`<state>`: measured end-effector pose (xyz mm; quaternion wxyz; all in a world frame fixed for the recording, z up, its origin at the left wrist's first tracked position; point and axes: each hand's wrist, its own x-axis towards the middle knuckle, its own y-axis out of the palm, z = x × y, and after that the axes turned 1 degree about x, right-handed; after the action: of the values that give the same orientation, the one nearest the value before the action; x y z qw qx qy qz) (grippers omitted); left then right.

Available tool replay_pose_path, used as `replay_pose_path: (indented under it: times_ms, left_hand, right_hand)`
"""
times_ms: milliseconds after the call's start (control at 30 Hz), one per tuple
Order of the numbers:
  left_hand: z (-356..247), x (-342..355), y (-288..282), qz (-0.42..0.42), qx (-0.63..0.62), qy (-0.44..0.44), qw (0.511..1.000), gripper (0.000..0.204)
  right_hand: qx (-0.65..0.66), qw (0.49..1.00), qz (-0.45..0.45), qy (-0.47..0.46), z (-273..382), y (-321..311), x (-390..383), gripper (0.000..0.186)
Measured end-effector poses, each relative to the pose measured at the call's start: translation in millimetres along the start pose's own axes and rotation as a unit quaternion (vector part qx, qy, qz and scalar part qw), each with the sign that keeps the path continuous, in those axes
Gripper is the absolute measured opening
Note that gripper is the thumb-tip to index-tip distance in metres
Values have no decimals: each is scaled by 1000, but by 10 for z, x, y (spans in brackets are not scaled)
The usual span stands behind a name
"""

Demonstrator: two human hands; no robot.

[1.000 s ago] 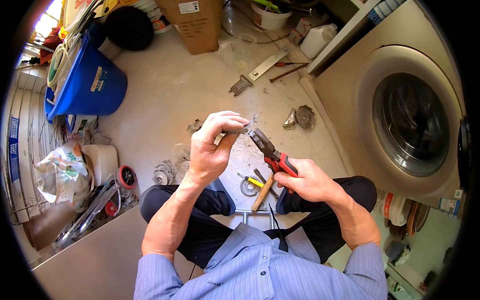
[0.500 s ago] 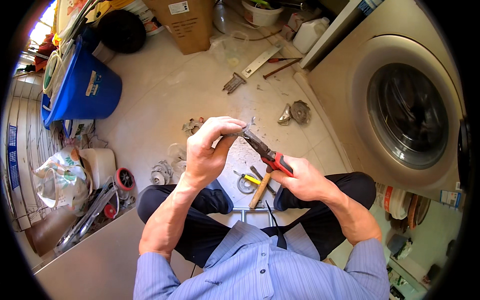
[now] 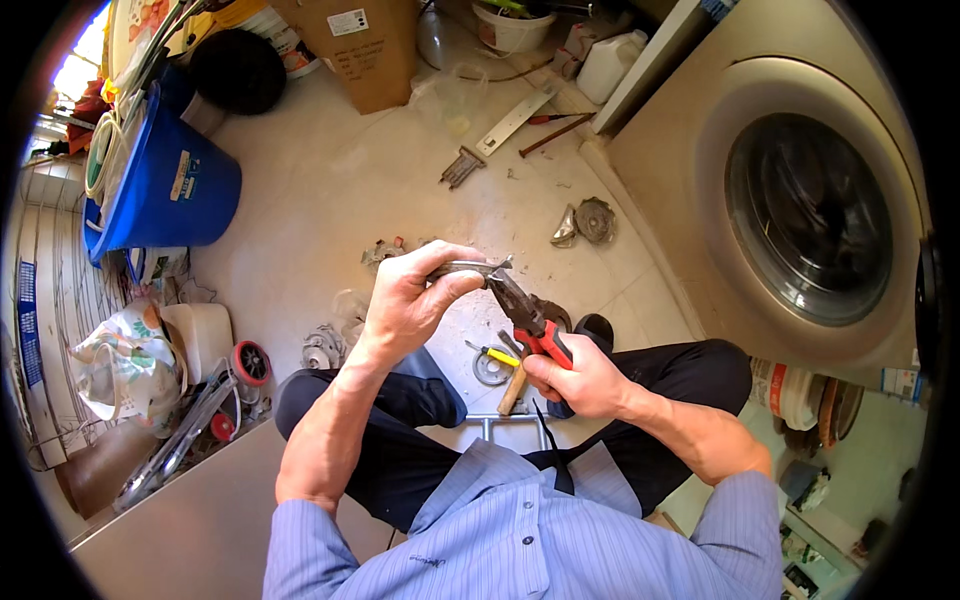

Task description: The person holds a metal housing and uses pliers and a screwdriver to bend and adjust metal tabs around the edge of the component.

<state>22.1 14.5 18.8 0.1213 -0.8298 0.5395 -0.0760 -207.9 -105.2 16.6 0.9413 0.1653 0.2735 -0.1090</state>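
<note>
My left hand (image 3: 405, 305) pinches a thin, curved grey metal piece (image 3: 466, 267) between thumb and fingers, over the floor in front of my knees. My right hand (image 3: 583, 378) is closed round the red-and-black handles of a pair of pliers (image 3: 522, 308). The plier jaws meet the metal piece at its right end, where a torn tip sticks up; how firmly they bite is too small to tell. Below the hands lie a yellow-handled screwdriver (image 3: 500, 356), a round metal ring (image 3: 487, 371) and a wooden handle (image 3: 513, 391) whose head is hidden.
Scattered metal parts (image 3: 595, 220) and grey debris lie on the tiles. A flat metal bar (image 3: 516, 122) rests farther off. The washing machine (image 3: 690, 200) stands at right, a blue tub (image 3: 205, 200) at left, a cardboard box (image 3: 372, 62) at the back.
The pliers have tipped more upright, and my right hand has shifted slightly left and down. My left hand has turned and dropped a little, showing more of the metal piece.
</note>
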Motion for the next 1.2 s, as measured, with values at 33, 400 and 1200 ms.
replay_pose_path:
  times_ms: [33, 400, 1200]
  left_hand:
    - [39, -16, 43, -24, -36, 5, 999, 21]
    - [213, -22, 570, -204, -416, -144, 874, 28]
    - [205, -41, 371, -112, -450, -170, 869, 25]
  right_hand:
    - [-3, 1000, -7, 3, -14, 1, 10, 19]
    - [-144, 978, -121, -92, -27, 161, 145, 23]
    - [-193, 978, -67, 43, 273, -141, 100, 37]
